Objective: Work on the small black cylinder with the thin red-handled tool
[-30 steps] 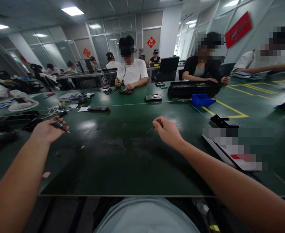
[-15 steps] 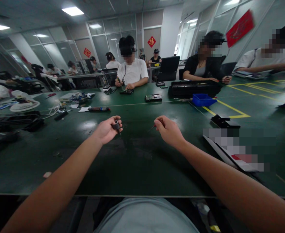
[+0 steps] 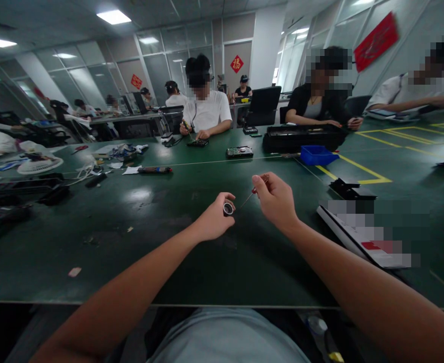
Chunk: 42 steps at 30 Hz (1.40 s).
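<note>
My left hand (image 3: pixel 214 222) is closed around a small dark cylindrical part (image 3: pixel 228 209), its round, light-rimmed hollow end facing up toward me. To the right of it, my right hand (image 3: pixel 279 201) pinches a thin screwdriver (image 3: pixel 254 190) with a reddish handle. The slim metal shaft slants down and left, its tip close to the left fingers; whether it touches the part I cannot tell. Both hands are held above the green tabletop (image 3: pixel 184 277). Fingers hide most of the cylinder's body and much of the screwdriver handle.
Farther back lie a pen-like electric screwdriver (image 3: pixel 155 170), a hard drive (image 3: pixel 239 152), a blue bin (image 3: pixel 319 155) and a long black casing (image 3: pixel 304 138). Black brackets (image 3: pixel 352 189) and a white booklet (image 3: pixel 354 234) are at right. A person in white (image 3: pixel 208 111) works across the table.
My left hand has moved right with the cylindrical part, which has turned so its hollow end shows. My right hand has shifted slightly right and up with the screwdriver.
</note>
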Each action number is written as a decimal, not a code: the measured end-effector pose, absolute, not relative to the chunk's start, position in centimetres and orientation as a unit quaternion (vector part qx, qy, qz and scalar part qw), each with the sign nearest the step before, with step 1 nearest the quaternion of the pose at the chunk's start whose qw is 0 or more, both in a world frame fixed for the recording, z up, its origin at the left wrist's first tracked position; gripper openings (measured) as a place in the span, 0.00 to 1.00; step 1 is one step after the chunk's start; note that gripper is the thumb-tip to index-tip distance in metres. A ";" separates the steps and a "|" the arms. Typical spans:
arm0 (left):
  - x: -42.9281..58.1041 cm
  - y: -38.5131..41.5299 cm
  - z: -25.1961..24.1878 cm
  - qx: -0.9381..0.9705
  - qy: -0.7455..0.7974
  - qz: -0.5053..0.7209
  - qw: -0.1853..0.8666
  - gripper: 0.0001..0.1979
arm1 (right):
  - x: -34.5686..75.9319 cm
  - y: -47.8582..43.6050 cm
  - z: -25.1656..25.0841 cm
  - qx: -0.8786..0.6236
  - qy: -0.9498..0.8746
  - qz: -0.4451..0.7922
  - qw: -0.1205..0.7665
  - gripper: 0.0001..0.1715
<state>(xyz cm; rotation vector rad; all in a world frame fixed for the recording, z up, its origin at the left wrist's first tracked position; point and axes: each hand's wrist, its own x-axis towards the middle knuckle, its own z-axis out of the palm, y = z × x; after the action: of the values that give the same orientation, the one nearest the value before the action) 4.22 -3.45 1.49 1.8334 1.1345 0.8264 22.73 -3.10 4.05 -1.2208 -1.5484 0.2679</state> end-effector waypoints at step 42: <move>0.9 -1.7 -0.5 0.793 0.433 0.359 0.235 0.21 | 22.1 -3.7 3.5 -0.498 -0.701 0.113 0.498 0.21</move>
<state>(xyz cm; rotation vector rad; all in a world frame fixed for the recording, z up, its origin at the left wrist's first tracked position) 0.92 -1.72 -0.45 2.1749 1.1868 0.9861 22.11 -3.71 3.54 -1.2052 -1.6953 0.2734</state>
